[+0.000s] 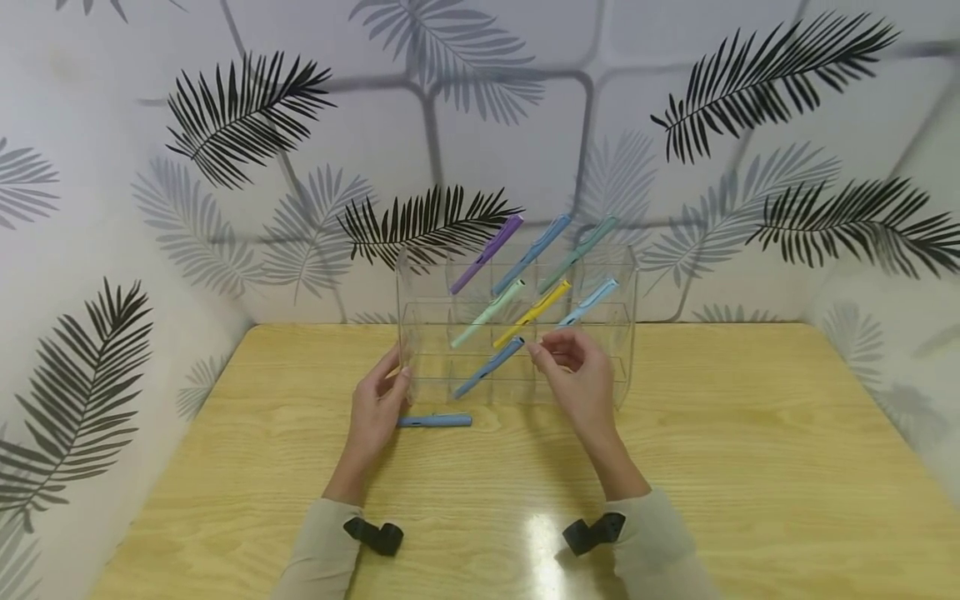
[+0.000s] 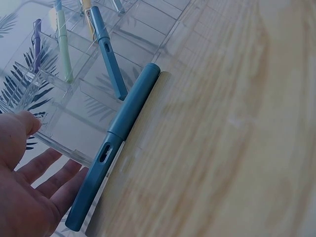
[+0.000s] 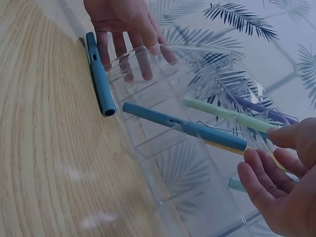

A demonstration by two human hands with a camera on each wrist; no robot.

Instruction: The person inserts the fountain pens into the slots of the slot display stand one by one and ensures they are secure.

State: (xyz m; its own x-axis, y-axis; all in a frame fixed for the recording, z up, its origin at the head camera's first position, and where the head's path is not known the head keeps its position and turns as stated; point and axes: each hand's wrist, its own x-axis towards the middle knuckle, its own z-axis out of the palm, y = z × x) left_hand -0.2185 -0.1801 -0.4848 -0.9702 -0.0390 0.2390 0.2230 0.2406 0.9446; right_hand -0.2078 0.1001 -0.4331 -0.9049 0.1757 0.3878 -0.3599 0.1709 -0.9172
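A clear acrylic pen rack [image 1: 630,333] with stepped compartments stands on the table. My left hand [image 1: 378,408] grips its left side panel, thumb in front and fingers behind the clear plastic. A blue pen [image 1: 489,367] leans in the front row, cap end up. Close to that cap end is my right hand [image 1: 577,375], fingers loosely bent and apart from the thumb, with nothing between them. Another blue pen [image 2: 116,148] lies on the table along the rack's front, beside the left hand's fingers.
Mint-green [image 1: 487,313], yellow [image 1: 532,314] and light-blue [image 1: 588,302] pens lean in the middle row. Behind them stand purple [image 1: 486,255], blue [image 1: 531,255] and teal [image 1: 577,254] ones. A leaf-patterned wall [image 1: 300,208] rises directly behind the wooden table [image 1: 750,467].
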